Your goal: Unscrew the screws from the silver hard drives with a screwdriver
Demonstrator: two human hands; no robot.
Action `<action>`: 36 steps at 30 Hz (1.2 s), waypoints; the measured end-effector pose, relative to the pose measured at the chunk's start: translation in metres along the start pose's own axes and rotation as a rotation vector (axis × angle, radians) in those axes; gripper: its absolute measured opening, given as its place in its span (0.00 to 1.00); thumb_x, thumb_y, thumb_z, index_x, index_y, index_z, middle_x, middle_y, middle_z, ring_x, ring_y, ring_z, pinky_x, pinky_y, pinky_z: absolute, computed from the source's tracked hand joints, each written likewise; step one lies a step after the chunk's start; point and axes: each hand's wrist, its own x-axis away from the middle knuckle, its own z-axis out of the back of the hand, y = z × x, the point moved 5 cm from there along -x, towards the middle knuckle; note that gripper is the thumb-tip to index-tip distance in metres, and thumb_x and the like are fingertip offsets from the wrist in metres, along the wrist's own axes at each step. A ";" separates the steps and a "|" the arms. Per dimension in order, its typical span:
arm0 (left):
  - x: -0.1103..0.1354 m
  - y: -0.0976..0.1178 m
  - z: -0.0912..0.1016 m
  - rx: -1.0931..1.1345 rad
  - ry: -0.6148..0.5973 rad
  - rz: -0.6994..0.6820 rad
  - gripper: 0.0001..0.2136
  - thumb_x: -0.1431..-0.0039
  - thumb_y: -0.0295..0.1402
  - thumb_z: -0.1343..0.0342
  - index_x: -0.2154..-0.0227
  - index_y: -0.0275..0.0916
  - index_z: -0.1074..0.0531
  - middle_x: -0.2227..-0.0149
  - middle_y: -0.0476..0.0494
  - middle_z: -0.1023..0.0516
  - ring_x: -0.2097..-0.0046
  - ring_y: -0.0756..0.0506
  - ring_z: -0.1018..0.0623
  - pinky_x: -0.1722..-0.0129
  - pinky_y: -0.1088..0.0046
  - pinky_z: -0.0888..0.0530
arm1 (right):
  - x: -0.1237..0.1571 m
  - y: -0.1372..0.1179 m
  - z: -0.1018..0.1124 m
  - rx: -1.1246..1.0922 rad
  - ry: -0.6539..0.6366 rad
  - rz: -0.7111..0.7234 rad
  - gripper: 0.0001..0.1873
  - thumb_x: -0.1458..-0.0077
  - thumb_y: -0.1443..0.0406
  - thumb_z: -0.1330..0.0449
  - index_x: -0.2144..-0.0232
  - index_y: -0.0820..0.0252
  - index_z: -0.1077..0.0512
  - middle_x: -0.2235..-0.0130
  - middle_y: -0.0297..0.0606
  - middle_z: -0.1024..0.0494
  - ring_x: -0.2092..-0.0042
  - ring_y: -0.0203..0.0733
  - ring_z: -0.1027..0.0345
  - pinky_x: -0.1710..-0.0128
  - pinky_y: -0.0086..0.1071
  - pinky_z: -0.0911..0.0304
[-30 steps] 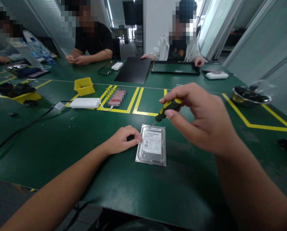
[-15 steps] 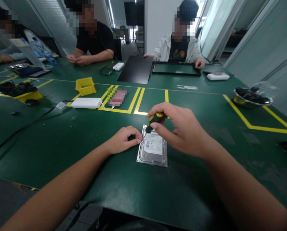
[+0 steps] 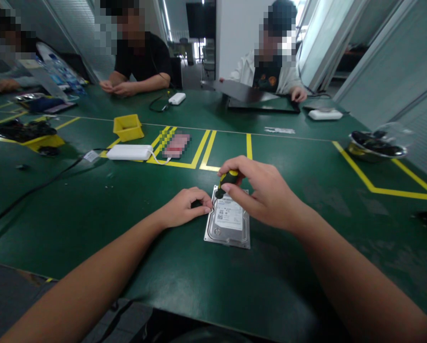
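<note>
From lower right, the right hand (image 3: pixel 263 189) is pinching a tilted screwdriver (image 3: pixel 229 178) over the hard drive (image 3: pixel 228 217), lying just below centre; the curled left hand (image 3: pixel 183 206) is touching its edge, grip unclear.

Dim, bright far background, faint sheen on tabletop (image 3: pixel 185 281), stretched edges

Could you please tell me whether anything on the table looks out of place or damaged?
Mildly: a few small bits lie scattered on the table, farther off and left of the left hand; being in no container, they look stray. The hard drive shows no obvious damage, though fine marks would be too small to see.
</note>
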 end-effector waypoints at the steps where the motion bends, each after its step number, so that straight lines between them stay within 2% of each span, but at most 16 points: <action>1: 0.000 0.000 0.000 0.000 -0.001 -0.002 0.05 0.37 0.33 0.43 0.65 0.37 0.25 0.65 0.48 0.22 0.61 0.47 0.25 0.57 0.70 0.32 | 0.000 0.000 0.000 0.000 0.003 0.000 0.10 0.40 0.69 0.43 0.55 0.65 0.31 0.60 0.37 0.25 0.61 0.35 0.32 0.60 0.28 0.40; 8: 0.000 0.000 0.001 -0.006 -0.006 -0.012 0.06 0.37 0.33 0.43 0.66 0.37 0.25 0.66 0.48 0.23 0.62 0.48 0.25 0.58 0.71 0.32 | 0.000 -0.002 0.001 0.007 -0.010 0.025 0.10 0.40 0.69 0.42 0.55 0.66 0.31 0.59 0.38 0.24 0.60 0.35 0.31 0.58 0.28 0.38; 14: 0.000 -0.002 0.001 0.017 -0.014 -0.020 0.05 0.37 0.33 0.43 0.65 0.37 0.25 0.66 0.48 0.23 0.62 0.48 0.25 0.58 0.71 0.32 | -0.001 -0.008 0.006 0.022 -0.066 0.071 0.10 0.40 0.70 0.42 0.55 0.65 0.28 0.54 0.40 0.24 0.52 0.38 0.32 0.52 0.31 0.36; 22: 0.001 -0.007 -0.001 0.056 -0.029 -0.011 0.04 0.38 0.32 0.42 0.65 0.37 0.25 0.65 0.49 0.23 0.62 0.48 0.25 0.59 0.72 0.31 | -0.001 -0.016 0.007 0.057 -0.083 0.092 0.13 0.40 0.73 0.45 0.54 0.63 0.28 0.51 0.41 0.23 0.48 0.40 0.31 0.47 0.35 0.36; 27: 0.001 -0.011 -0.001 0.087 -0.017 0.007 0.04 0.39 0.32 0.41 0.63 0.37 0.25 0.66 0.49 0.23 0.63 0.49 0.25 0.60 0.73 0.31 | -0.004 -0.024 0.006 0.023 -0.058 0.091 0.11 0.37 0.70 0.47 0.56 0.63 0.26 0.52 0.44 0.24 0.50 0.40 0.30 0.50 0.35 0.35; 31: 0.001 -0.010 -0.001 0.115 -0.012 0.000 0.03 0.39 0.30 0.41 0.64 0.37 0.25 0.67 0.50 0.23 0.64 0.50 0.26 0.61 0.74 0.31 | -0.009 -0.026 0.003 0.052 0.009 0.079 0.10 0.37 0.70 0.46 0.61 0.65 0.24 0.57 0.44 0.25 0.56 0.38 0.31 0.55 0.32 0.35; 36: 0.001 -0.010 0.000 0.123 -0.021 0.006 0.03 0.40 0.30 0.41 0.64 0.37 0.25 0.65 0.50 0.23 0.63 0.49 0.25 0.61 0.73 0.31 | -0.014 -0.024 0.000 0.054 0.035 0.060 0.12 0.40 0.71 0.43 0.54 0.69 0.27 0.57 0.42 0.22 0.56 0.38 0.29 0.54 0.31 0.36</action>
